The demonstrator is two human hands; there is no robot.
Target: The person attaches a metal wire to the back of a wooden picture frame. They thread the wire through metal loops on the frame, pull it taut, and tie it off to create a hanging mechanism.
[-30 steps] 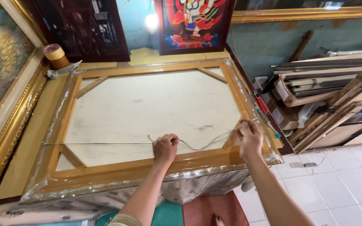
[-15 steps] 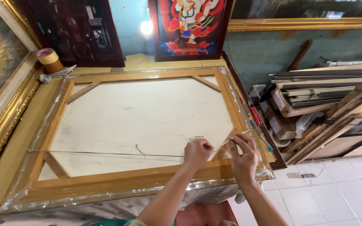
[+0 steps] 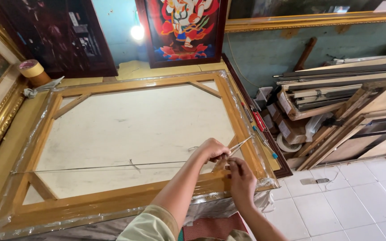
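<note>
- Wire [image 3: 112,167], thin and pale, runs across the back of a large wooden frame [image 3: 132,203] lying face down on a table; it stretches from the frame's left rail to the right rail, where both hands work.
- Head view: left hand [image 3: 211,151] at about 4 o'clock on the frame, fingers clenched around the wire's loose end [image 3: 241,144], which pokes out toward 2 o'clock.
- Right hand [image 3: 241,180] sits just below it, fingers pinching down at the wire near the lower right corner brace.
- Frame is wrapped in clear plastic film [image 3: 255,169]; pale canvas back [image 3: 130,129] shows inside.
- Handling judgement: wire looks light, springy, stiff enough to hold a line; cut end likely sharp. Best gripped close to the rail, fingers behind the tip.
- Frame seems heavy and rigid; film makes it slippery.
- Tape roll [image 3: 32,70] at 10 o'clock; framed picture [image 3: 182,31] at 12; stacked mouldings [image 3: 336,107] at 3.
</note>
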